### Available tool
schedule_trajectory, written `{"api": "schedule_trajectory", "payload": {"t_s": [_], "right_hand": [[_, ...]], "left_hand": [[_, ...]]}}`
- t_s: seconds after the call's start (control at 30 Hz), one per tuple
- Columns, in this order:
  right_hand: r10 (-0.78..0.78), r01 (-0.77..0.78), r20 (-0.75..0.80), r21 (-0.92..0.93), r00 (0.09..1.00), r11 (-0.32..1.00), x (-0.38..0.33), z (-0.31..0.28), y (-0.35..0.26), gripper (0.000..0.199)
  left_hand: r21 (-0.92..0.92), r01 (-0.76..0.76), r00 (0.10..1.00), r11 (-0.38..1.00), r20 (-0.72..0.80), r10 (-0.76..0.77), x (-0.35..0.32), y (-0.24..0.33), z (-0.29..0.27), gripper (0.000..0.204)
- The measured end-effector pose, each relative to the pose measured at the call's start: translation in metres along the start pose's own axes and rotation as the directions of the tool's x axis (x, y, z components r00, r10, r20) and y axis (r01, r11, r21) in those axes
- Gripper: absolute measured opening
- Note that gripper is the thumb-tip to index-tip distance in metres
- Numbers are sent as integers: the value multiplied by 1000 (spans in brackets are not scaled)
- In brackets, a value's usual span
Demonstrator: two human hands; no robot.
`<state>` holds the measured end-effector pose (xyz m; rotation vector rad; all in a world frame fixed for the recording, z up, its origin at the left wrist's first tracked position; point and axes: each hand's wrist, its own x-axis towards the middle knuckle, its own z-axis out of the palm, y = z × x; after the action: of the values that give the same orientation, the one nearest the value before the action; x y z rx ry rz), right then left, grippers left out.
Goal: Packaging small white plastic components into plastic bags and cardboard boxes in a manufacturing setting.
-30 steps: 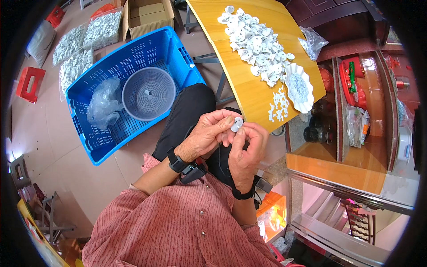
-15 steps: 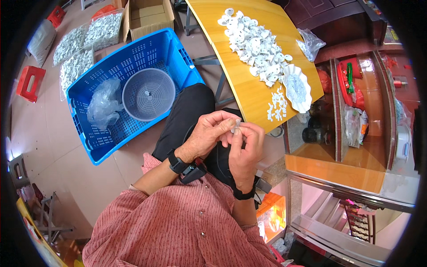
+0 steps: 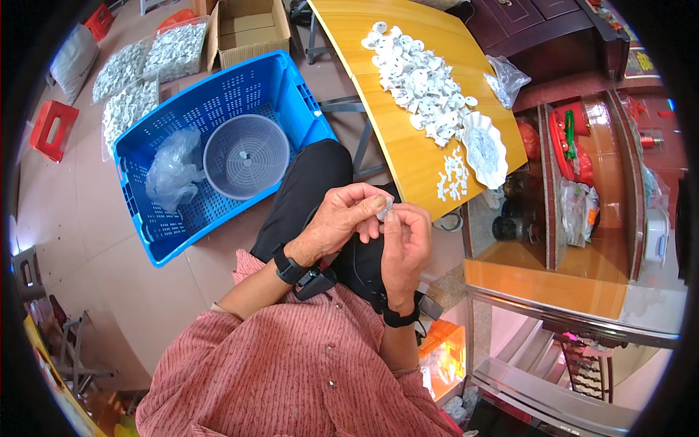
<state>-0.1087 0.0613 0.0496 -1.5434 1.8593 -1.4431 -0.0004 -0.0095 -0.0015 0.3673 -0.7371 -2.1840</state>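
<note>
My left hand [image 3: 341, 220] and my right hand [image 3: 405, 244] meet over my lap, both closed in a pinch on one small white plastic part [image 3: 385, 209]. The fingers cover most of it; a rounded, disc-like end shows. On the yellow table [image 3: 357, 51] just beyond lies a long heap of white round plastic parts [image 3: 422, 80]. Nearer its edge is a small group of tiny white pieces [image 3: 453, 176]. Beside them sits a white scalloped dish [image 3: 495, 173] holding small pale items I cannot make out.
A blue crate [image 3: 156, 244] at the left holds a grey round basket [image 3: 247, 186] with one small piece in it and a clear plastic bag [image 3: 175, 171]. Filled clear trays [image 3: 175, 49], a cardboard box [image 3: 251, 52] and a red stool [image 3: 51, 131] stand behind. Shelves [image 3: 550, 182] rise at the right.
The hands stay together and the fingers have shifted slightly, so more of the white part's rounded end shows. The whole view has moved a little.
</note>
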Motion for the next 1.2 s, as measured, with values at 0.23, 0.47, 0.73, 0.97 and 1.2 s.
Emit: {"api": "schedule_trajectory", "payload": {"t_s": [0.23, 0.47, 0.73, 0.97, 1.2], "right_hand": [[-6, 6, 29, -6, 1000, 1000, 0, 8, 4, 8], [46, -46, 5, 110, 999, 993, -7, 9, 3, 7], [-106, 104, -27, -74, 994, 992, -14, 12, 8, 7], [-205, 190, -52, -205, 977, 960, -8, 1, 9, 9], [-204, 88, -204, -468, 957, 879, 4, -35, 27, 8]], "left_hand": [[20, -6, 1000, 1000, -20, 6, -6, 6, -7, 30], [-41, -116, 931, 992, -352, 94, 2, 24, -47, 28], [-346, -376, 664, 859, -748, -10, -7, 3, -200, 24], [-441, -449, 628, 777, -775, -77, -7, -5, -239, 22], [-255, -316, 727, 914, -684, 60, -3, 17, -159, 18]]}}
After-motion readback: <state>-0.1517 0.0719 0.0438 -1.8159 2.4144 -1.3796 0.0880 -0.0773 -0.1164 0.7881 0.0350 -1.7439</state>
